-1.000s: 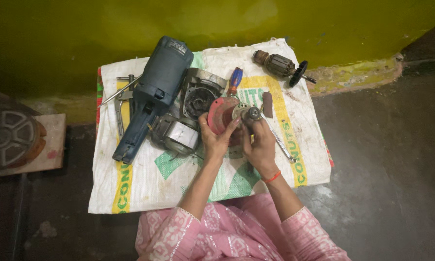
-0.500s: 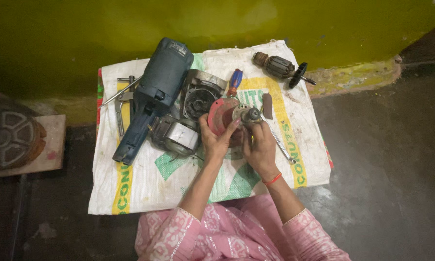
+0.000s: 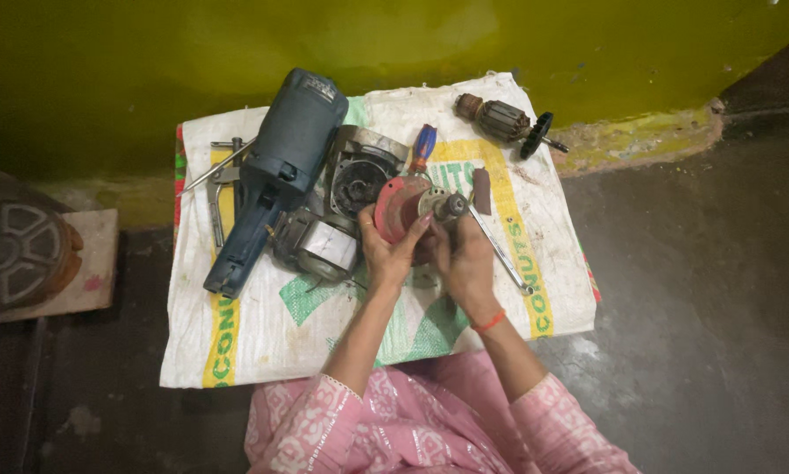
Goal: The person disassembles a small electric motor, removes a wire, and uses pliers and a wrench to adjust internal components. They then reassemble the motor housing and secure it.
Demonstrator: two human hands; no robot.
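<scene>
I hold a red metal gear housing [image 3: 399, 206] with a grey spindle [image 3: 447, 207] sticking out of it, lifted just above a white woven sack [image 3: 263, 342]. My left hand [image 3: 387, 256] cups the red housing from below. My right hand [image 3: 466, 259] grips the spindle end. A blue power tool body [image 3: 276, 175] lies to the left, with a grey motor casing [image 3: 359, 171] and a stator block [image 3: 317, 247] beside it.
A motor armature with a black fan [image 3: 504, 121] lies at the sack's far right corner. A blue-handled screwdriver [image 3: 423, 146], a spanner [image 3: 500, 254] and pliers [image 3: 219, 189] rest on the sack. A round metal grate [image 3: 13, 254] sits on the floor at left. A green wall stands behind.
My hands have kept the red housing in nearly the same place. The fingers shifted only slightly around the spindle.
</scene>
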